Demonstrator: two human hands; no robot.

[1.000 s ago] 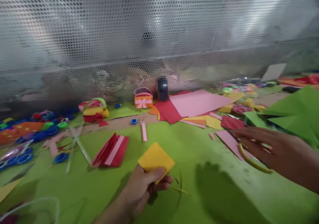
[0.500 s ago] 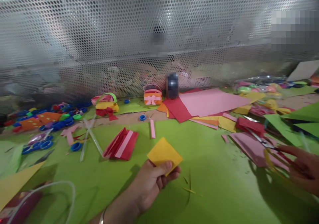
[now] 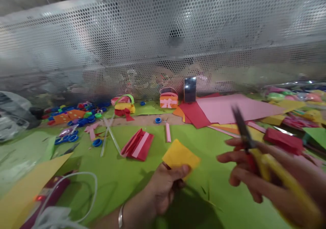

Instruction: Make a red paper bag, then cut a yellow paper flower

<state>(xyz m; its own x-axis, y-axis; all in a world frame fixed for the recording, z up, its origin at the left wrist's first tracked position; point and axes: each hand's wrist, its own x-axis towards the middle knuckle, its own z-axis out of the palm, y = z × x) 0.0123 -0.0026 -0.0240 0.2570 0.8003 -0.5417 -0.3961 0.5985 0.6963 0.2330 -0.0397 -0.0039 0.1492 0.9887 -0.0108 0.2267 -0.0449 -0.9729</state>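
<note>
A small yellow paper square (image 3: 180, 157) is pinched between the thumb and fingers of my left hand (image 3: 165, 185), above the green work surface. At the right, my right hand (image 3: 265, 174) is closed around scissors (image 3: 243, 130) with red and yellow handles. Their dark blades point up and away, blurred by motion, and stand apart from the yellow paper. Beyond my left hand lie a folded red paper bag (image 3: 144, 148) with a pink stripe and a narrow pink strip (image 3: 168, 132). Thin yellow offcuts (image 3: 210, 200) lie beside my left hand.
A phone (image 3: 189, 89) leans near a perforated metal screen (image 3: 142, 35). Pink sheets (image 3: 236, 108) lie at the back right. A small orange paper bag (image 3: 168, 101), blue rings (image 3: 97, 142) and clear sticks (image 3: 112, 137) are farther left. A power strip (image 3: 48, 198) with white cable sits front left.
My right hand has come in from the right edge, lifting the scissors toward the middle. My left hand still holds the yellow square. The view has turned slightly left.
</note>
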